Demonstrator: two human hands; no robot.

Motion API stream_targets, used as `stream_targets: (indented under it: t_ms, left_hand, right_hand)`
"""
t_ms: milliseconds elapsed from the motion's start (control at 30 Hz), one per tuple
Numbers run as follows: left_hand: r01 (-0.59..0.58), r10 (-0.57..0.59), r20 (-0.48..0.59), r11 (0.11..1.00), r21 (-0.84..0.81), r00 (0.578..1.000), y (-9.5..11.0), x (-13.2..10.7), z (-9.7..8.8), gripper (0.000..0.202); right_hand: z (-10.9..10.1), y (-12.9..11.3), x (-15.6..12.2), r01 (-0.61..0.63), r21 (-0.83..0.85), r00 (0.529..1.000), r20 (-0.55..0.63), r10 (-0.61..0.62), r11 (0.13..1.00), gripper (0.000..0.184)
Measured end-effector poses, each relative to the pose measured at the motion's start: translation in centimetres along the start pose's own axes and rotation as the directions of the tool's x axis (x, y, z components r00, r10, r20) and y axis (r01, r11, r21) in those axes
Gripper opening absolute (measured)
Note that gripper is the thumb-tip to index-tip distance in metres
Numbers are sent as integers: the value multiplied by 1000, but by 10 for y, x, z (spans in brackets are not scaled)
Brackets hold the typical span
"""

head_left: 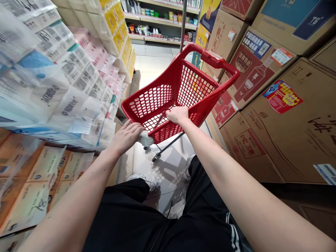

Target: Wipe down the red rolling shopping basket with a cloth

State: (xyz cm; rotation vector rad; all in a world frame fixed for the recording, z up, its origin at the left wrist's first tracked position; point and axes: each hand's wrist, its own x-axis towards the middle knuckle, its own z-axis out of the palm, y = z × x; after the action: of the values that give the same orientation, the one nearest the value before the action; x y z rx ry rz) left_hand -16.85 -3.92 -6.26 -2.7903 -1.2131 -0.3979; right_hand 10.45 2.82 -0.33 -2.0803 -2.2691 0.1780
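Note:
A red plastic shopping cart (168,78) with lattice walls stands tilted in my view, its low end toward me and its handle on the far side. My left hand (128,134) rests on the cart's left near corner, fingers laid over the rim. A crumpled whitish cloth (146,139) is bunched under its thumb side against the corner. My right hand (177,114) is closed around the near rim, its fingertips mostly hidden. The cart's basket shows no goods in it.
Stacked tissue packs (65,101) line the left side close by. Cardboard cartons (283,115) are piled along the right. Shelves (162,21) with small bottles and tubes cross the far end, and a grey pole (183,24) rises behind the cart. The pale tiled floor (147,64) continues beyond.

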Motion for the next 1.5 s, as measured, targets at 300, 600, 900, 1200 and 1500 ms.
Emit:
stream_targets:
  t_ms: [300,600,900,1200,1500]
  left_hand:
    - [-50,51,-14,997,56,999,20,18,8,22]
    - [-23,32,-61,991,134,998,57,41,13,22]
    - [69,-50,-153,990,120,987,110,64,28,24]
    - [78,-65,-104,989,125,992,54,22,5,31]
    - [184,-163,-104,953,240,981,17,-15,-14,22]
  right_hand:
    - [-2,19,-4,0,-37,998,-65,-2,999,55]
    - [-1,29,-5,-178,0,953,-249,173,984,54]
    - [11,10,-4,-379,86,892,-231,389,921,63]
    - [23,2,10,-283,59,922,-258,288,957,63]
    - [24,-15,4,-236,68,937,-248,246,969,65]
